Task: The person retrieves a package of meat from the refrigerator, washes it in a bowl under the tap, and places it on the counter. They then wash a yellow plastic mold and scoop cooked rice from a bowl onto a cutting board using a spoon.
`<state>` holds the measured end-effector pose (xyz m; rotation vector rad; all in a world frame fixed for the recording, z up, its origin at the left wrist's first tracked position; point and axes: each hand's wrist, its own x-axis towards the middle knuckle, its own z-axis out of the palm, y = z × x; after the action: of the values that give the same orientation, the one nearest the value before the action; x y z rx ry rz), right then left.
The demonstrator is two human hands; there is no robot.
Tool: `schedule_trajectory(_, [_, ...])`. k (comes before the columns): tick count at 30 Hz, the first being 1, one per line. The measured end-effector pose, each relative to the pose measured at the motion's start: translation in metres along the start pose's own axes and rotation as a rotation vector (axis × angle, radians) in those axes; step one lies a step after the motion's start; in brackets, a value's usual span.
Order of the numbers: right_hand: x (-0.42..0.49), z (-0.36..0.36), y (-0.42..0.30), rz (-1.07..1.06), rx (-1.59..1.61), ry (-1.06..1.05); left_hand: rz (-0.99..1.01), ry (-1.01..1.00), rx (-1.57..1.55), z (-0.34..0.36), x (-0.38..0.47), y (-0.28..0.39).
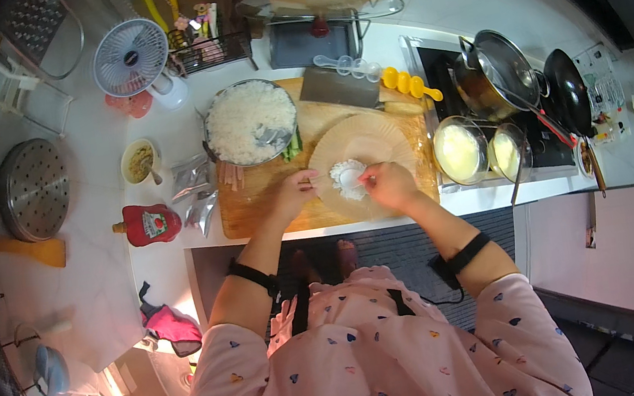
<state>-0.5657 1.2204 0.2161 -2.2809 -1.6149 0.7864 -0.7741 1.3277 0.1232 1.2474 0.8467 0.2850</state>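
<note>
A round sheet of pleated baking paper [369,134] lies on the wooden cutting board [258,216], with a small flat heap of white rice [345,193] on it. My right hand [393,186] holds a small white spoon [350,178] over the rice. At the paper's left edge is my left hand [296,195], thumb and fingers close together; whether they pinch the paper is unclear. Behind, a metal bowl of cooked rice [248,118] holds a flat utensil. Cucumber strips [292,147] and pink strips [231,175] lie beside that bowl. A cleaver [339,90] rests at the board's back.
Two bowls of pale yellow food [459,150] stand right, by a pot [491,77] and a black pan [566,93] on the cooktop. At left are a ketchup pouch [153,223], a small bowl with a spoon [138,162], foil packets [192,177] and a fan [132,58].
</note>
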Motion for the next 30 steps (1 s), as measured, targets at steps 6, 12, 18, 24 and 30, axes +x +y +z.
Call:
schedule_trajectory(6, [0.035,-0.017,-0.046,-0.209,0.126,0.213,0.097,-0.034,-0.043,-0.011,-0.005,0.002])
schedule_trajectory(12, [0.082,-0.014,-0.084,-0.246,-0.05,0.348,-0.056,0.24,-0.168,-0.043,-0.023,0.008])
schedule_trajectory(18, [0.111,-0.002,-0.091,-0.265,-0.099,0.387,-0.003,0.439,-0.353,-0.068,-0.035,0.018])
schedule_trajectory(24, [0.124,0.016,-0.093,-0.186,0.02,0.427,-0.013,0.456,-0.411,-0.073,-0.033,0.026])
schedule_trajectory(30, [0.127,0.023,-0.084,-0.14,0.283,0.409,-0.06,0.469,-0.429,-0.074,-0.028,0.03])
